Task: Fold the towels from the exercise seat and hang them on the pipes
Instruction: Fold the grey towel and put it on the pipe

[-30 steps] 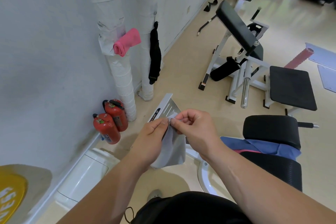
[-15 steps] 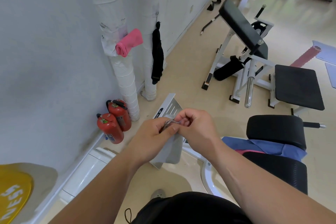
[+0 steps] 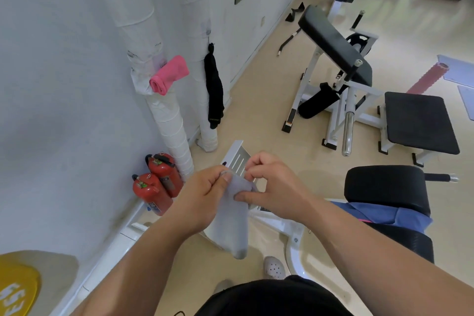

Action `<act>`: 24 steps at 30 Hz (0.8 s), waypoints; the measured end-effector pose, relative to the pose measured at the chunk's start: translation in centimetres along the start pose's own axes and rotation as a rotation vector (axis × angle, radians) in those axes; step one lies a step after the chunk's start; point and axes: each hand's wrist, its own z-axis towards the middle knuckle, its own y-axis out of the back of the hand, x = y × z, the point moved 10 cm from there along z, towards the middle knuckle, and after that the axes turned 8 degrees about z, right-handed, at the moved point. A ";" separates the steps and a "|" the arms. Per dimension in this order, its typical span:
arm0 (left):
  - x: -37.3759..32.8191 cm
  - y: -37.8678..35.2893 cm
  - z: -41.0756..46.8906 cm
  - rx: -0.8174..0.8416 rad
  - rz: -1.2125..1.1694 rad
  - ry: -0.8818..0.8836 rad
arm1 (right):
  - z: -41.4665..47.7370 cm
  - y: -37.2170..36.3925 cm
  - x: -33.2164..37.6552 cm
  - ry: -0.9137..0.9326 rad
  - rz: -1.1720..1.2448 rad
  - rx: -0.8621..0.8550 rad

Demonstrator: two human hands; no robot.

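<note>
Both hands are gripping one grey towel (image 3: 233, 223) in the near middle of the scene. The left hand (image 3: 202, 202) is pinching its top corner between thumb and forefinger. The right hand (image 3: 278, 187) is pinching the top edge just beside it, with the thumb pressing on the cloth and the other fingers curling above. The towel is hanging from these two grips as a narrow, smooth, pale grey strip, and its rounded lower end is dangling free above the floor.

To the right, one blue towel (image 3: 379, 214) is lying crumpled on the black exercise seat (image 3: 407, 246), with a thin pink edge showing beneath it; what that edge belongs to cannot be told.

Farther off on the left, two white-wrapped pipes are running down the wall. The left pipe (image 3: 169, 123) is carrying one folded pink towel (image 3: 169, 74), and one black towel (image 3: 214, 92) is hanging long and limp against the right pipe (image 3: 209, 138).

Two red fire extinguishers are standing by the wall below the left pipe, touching each other: the near extinguisher (image 3: 151, 195) and the far extinguisher (image 3: 165, 172).
</note>
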 end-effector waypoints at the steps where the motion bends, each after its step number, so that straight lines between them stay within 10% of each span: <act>1: -0.7 0.5 0.4 -0.029 0.015 -0.013 | 0.1 0.2 -0.4 0.026 -0.034 0.048; 24: -4.4 4.2 3.5 -0.656 -0.132 0.314 | 0.9 16.6 -10.1 0.312 -0.355 0.264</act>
